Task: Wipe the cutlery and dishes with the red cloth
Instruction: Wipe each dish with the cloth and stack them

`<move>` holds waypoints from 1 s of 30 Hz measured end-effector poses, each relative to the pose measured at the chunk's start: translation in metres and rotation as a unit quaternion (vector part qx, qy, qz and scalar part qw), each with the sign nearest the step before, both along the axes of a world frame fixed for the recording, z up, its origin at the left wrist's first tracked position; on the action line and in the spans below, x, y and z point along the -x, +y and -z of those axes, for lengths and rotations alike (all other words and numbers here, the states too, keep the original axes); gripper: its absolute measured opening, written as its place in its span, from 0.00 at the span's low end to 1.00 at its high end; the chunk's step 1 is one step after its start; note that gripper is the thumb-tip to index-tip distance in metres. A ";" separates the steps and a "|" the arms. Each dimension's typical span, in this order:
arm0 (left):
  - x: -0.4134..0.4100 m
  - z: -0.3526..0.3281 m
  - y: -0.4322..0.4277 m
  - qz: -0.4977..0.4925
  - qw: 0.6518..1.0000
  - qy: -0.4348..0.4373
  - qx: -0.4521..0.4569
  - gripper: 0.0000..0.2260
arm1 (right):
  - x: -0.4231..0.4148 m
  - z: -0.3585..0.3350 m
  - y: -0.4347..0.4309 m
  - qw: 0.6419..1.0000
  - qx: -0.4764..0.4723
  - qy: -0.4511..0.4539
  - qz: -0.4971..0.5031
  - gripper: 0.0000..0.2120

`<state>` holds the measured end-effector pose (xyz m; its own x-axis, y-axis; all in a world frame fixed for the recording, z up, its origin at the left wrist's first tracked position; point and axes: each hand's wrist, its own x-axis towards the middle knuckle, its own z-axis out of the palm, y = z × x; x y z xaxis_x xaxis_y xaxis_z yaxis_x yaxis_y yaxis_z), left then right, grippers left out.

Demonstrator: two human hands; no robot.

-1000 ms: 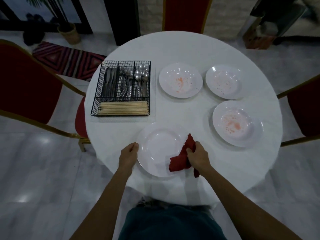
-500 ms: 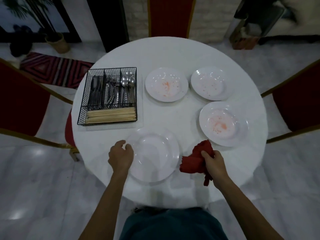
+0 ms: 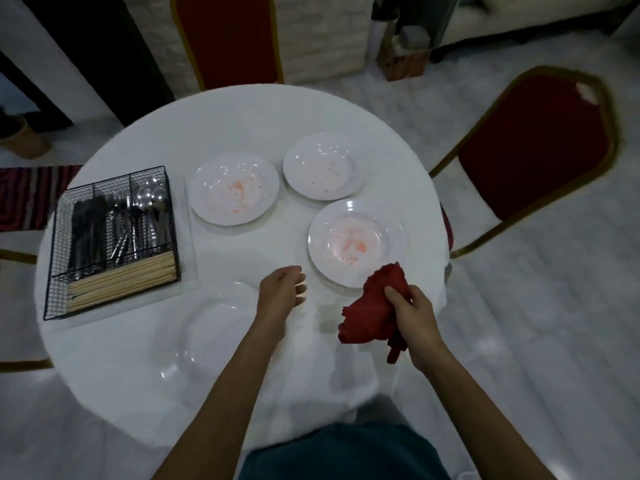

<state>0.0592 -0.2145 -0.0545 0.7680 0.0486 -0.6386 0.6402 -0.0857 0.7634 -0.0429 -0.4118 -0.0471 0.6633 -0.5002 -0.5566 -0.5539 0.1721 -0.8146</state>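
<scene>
**Red cloth held bunched at the rim of a stained plate**

The red cloth [image 3: 370,306] is bunched in the right hand [image 3: 414,317]. That hand's grip is closed round the cloth, with the thumb on top and a tail of fabric hanging below the wrist. It is well to the right of the wire basket [image 3: 57,258], above the white tabletop [image 3: 242,126]. Its top fold overlaps the near rim of the closest stained plate [image 3: 393,237]; whether the 2 touch cannot be told.

The left hand [image 3: 280,294] lies between the basket and the cloth. Its grip is slack, the fingers loosely curled and holding nothing.

There are 4 white plates. Besides the closest stained plate, 2 more carry orange smears: the middle plate [image 3: 207,174] just right of the basket, and the far plate [image 3: 320,150] further right and further back. The clean plate [image 3: 207,327] sits nearer the person than the basket and to its right, and the left forearm crosses it.

The basket holds cutlery [image 3: 117,233] in 3 lengthwise compartments, with spoons [image 3: 152,197] in the rightmost. Pale wooden sticks [image 3: 121,282] lie crosswise at its near end.

1 red chair [image 3: 228,36] stands beyond the basket, and a second chair [image 3: 533,143] stands far to its right. A striped rug [image 3: 24,195] lies on the floor to its left.
</scene>
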 end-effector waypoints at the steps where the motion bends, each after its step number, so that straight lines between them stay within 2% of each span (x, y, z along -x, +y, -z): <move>1: -0.005 0.002 -0.016 0.017 1.000 0.021 -0.008 0.05 | 0.001 0.000 -0.008 1.000 -0.010 0.003 0.006 0.10; 5: -0.021 0.020 -0.063 0.051 0.993 0.098 -0.039 0.07 | 0.007 0.005 -0.032 0.999 -0.039 0.016 0.011 0.10; 7: -0.025 0.029 -0.079 0.029 0.993 0.108 -0.041 0.08 | 0.009 0.008 -0.041 0.998 -0.052 0.018 0.010 0.07; 10: -0.031 0.039 -0.095 -0.026 0.992 0.119 -0.026 0.18 | 0.008 0.012 -0.056 0.998 -0.055 0.027 -0.001 0.09; 14: -0.024 0.044 -0.102 -0.095 0.984 0.146 0.039 0.20 | 0.001 0.012 -0.069 0.997 -0.068 0.035 -0.014 0.09; 16: -0.020 0.044 -0.104 -0.118 0.983 0.130 0.062 0.18 | -0.006 0.009 -0.072 0.996 -0.082 0.031 -0.019 0.08; 21: -0.020 0.016 -0.111 -0.154 0.978 0.070 0.123 0.06 | -0.028 -0.004 -0.083 0.996 -0.071 0.002 -0.058 0.04; 24: -0.022 -0.002 -0.106 -0.112 0.988 0.038 0.095 0.07 | -0.043 -0.018 -0.096 0.995 -0.061 -0.015 -0.073 0.03; 26: -0.020 -0.012 -0.100 -0.097 0.992 0.014 0.077 0.12 | -0.053 -0.030 -0.106 0.995 -0.034 -0.034 -0.087 0.05; 30: -0.008 -0.037 -0.096 -0.108 0.991 -0.035 0.066 0.14 | -0.074 -0.055 -0.116 0.982 0.103 -0.087 -0.134 0.11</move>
